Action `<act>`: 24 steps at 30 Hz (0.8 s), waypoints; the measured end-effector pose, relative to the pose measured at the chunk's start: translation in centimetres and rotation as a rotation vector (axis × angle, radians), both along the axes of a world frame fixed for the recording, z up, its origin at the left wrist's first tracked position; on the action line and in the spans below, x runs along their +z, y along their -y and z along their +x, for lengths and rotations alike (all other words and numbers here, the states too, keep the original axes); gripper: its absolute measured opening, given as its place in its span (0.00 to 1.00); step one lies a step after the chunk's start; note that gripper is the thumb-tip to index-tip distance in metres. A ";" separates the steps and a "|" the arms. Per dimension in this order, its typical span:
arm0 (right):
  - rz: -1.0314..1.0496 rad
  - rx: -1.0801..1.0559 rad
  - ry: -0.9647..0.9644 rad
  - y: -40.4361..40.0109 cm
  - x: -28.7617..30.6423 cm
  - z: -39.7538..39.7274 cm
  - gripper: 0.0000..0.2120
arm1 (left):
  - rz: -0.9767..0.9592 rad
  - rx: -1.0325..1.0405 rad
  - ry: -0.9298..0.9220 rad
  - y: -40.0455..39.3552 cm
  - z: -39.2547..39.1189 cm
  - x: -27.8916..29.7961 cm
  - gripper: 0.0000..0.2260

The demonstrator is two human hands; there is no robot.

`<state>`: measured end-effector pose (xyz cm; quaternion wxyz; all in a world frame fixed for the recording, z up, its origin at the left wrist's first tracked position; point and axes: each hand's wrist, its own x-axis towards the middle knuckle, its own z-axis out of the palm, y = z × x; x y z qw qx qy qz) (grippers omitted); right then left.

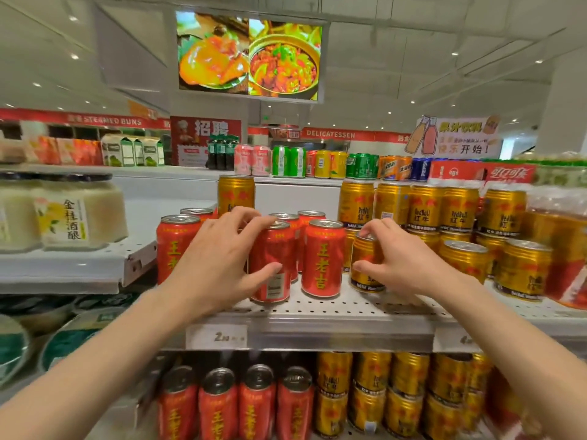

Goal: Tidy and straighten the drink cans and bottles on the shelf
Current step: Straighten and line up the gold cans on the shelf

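At frame centre, both hands work the cans on the perforated shelf (317, 308).
Left of centre, the left hand (219, 262) curls round a red can (273, 265); right of centre, the right hand (401, 260) grips a gold can (365, 265) by an upright red can (322, 258).

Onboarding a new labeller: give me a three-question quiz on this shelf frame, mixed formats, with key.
1. True or false: the left hand holds a gold can.
2. Which can does the right hand hold? A) red can B) gold can C) green can
3. Fill in: the jars with yellow-flower labels stand on the shelf to the ___ of the red cans.

Key
1. False: its fingers curl round a red can at the front of the perforated shelf.
2. B
3. left
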<state>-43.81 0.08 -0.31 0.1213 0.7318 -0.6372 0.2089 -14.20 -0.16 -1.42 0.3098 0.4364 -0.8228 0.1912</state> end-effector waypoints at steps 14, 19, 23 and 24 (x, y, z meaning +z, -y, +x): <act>-0.099 0.085 -0.071 -1.4 3.5 -0.4 0.25 | 0.025 -0.106 -0.022 1.0 0.1 0.0 0.36; -0.044 0.235 0.029 -1.0 4.0 4.1 0.29 | 0.065 -0.179 0.024 1.1 0.8 0.5 0.37; -0.002 0.254 0.022 0.1 3.3 4.8 0.24 | 0.058 -0.193 0.001 0.9 0.3 0.9 0.37; -0.001 0.250 0.033 0.1 3.4 4.6 0.23 | 0.053 -0.195 -0.002 0.9 0.2 0.9 0.37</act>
